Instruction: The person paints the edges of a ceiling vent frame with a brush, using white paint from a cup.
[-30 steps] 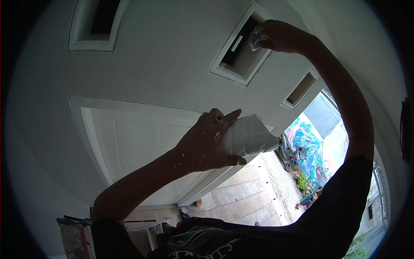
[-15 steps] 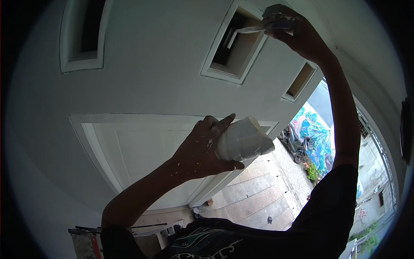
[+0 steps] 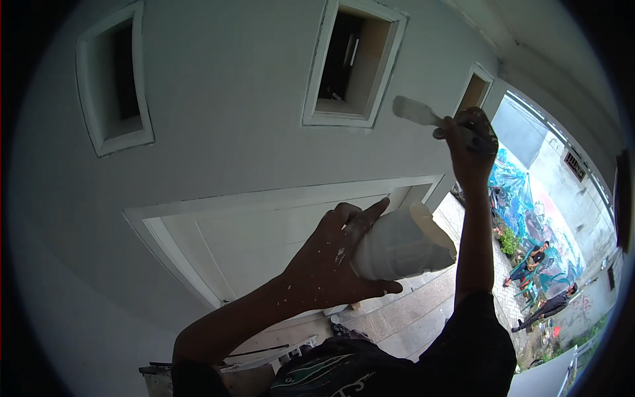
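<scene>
My left hand (image 3: 327, 258), spattered with white paint, is wrapped round a whitish plastic container (image 3: 402, 246) with a jagged cut rim. The container is tilted, its mouth toward the right, and what is inside does not show. Higher up at the right, my right hand (image 3: 475, 145) grips a paintbrush (image 3: 414, 110) by its handle. The pale bristles point left, close to the grey wall (image 3: 245, 106). A white-framed wall opening (image 3: 357, 120) lies left of the brush tip.
Another framed opening (image 3: 126, 142) is at the far left, and a narrow one (image 3: 481, 71) is beyond my right hand. Below runs a white door frame (image 3: 284, 198). Outside at the right, a seated person (image 3: 532, 259) and a standing person (image 3: 554, 306) are near a painted wall.
My right hand with the paintbrush has come down and away from the middle opening. The container in my left hand has shifted right and slightly down. The view has turned, bringing two people into sight.
</scene>
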Action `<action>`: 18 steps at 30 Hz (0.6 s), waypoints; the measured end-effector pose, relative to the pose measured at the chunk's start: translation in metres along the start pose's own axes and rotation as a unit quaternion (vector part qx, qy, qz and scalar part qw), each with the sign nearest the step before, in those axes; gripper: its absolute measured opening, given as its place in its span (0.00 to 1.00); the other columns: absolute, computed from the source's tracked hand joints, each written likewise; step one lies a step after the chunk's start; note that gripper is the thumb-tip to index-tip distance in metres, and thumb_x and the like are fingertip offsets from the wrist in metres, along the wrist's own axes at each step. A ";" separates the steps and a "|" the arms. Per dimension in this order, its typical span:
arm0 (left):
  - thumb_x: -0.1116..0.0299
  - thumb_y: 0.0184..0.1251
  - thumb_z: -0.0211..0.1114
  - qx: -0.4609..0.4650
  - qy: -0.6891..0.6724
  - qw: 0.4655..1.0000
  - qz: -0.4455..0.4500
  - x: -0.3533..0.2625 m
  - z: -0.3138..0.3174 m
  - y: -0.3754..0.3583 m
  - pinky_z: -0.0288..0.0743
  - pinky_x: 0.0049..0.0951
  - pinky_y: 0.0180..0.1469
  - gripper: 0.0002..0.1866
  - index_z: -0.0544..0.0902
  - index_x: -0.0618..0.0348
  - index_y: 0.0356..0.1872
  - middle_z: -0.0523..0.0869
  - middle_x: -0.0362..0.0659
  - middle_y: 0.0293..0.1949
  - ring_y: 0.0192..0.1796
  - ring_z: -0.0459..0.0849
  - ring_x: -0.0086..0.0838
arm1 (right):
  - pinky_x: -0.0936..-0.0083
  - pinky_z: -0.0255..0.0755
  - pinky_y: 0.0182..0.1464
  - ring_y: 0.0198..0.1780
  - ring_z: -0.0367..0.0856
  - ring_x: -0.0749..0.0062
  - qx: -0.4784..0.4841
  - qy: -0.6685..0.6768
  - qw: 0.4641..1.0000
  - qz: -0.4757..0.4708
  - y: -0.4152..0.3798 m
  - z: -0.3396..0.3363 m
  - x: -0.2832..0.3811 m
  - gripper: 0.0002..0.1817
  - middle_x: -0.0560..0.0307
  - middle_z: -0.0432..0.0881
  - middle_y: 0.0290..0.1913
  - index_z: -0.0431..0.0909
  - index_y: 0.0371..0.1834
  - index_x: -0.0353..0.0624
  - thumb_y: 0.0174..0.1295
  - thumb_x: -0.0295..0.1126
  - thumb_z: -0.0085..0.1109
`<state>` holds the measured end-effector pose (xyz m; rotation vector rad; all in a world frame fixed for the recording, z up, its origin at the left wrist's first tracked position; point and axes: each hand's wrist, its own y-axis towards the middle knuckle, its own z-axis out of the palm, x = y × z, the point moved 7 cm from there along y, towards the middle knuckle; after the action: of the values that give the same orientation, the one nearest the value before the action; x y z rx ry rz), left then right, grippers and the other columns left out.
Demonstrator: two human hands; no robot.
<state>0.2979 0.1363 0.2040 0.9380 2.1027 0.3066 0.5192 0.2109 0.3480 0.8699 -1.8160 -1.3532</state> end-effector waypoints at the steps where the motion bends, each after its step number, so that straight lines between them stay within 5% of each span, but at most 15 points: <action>1: 0.34 0.46 0.84 -0.002 0.012 1.000 0.001 -0.004 0.000 -0.003 0.78 0.51 0.67 0.67 0.60 0.62 0.82 0.72 0.61 0.62 0.65 0.77 0.53 | 0.77 0.77 0.41 0.37 0.82 0.78 -0.018 -0.001 1.000 -0.003 -0.001 0.012 -0.001 0.07 0.59 0.81 0.35 0.81 0.32 0.37 0.62 0.20 0.72; 5: 0.35 0.45 0.85 -0.053 0.020 0.998 0.018 0.001 0.005 -0.037 0.79 0.50 0.66 0.66 0.62 0.62 0.80 0.72 0.60 0.61 0.65 0.77 0.52 | 0.79 0.76 0.43 0.39 0.82 0.80 -0.073 -0.016 0.993 -0.087 0.014 0.061 -0.004 0.09 0.60 0.81 0.35 0.79 0.36 0.37 0.62 0.18 0.72; 11: 0.44 0.35 0.92 -0.118 0.063 0.989 -0.063 0.036 0.005 -0.100 0.83 0.48 0.59 0.66 0.66 0.65 0.75 0.77 0.55 0.59 0.60 0.80 0.47 | 0.72 0.79 0.38 0.34 0.84 0.66 -0.067 -0.014 0.995 -0.074 0.021 0.097 -0.021 0.08 0.51 0.82 0.34 0.79 0.35 0.36 0.59 0.20 0.71; 18: 0.44 0.34 0.92 -0.144 0.129 0.978 -0.076 0.076 0.011 -0.134 0.83 0.46 0.56 0.65 0.67 0.66 0.74 0.75 0.54 0.57 0.58 0.80 0.47 | 0.73 0.79 0.39 0.34 0.84 0.67 -0.095 -0.027 0.991 -0.092 0.020 0.105 -0.004 0.07 0.51 0.82 0.36 0.79 0.35 0.36 0.59 0.18 0.69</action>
<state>0.2053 0.0959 0.0866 0.5867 2.2714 0.6631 0.4306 0.2710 0.3453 0.9234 -1.6463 -1.6493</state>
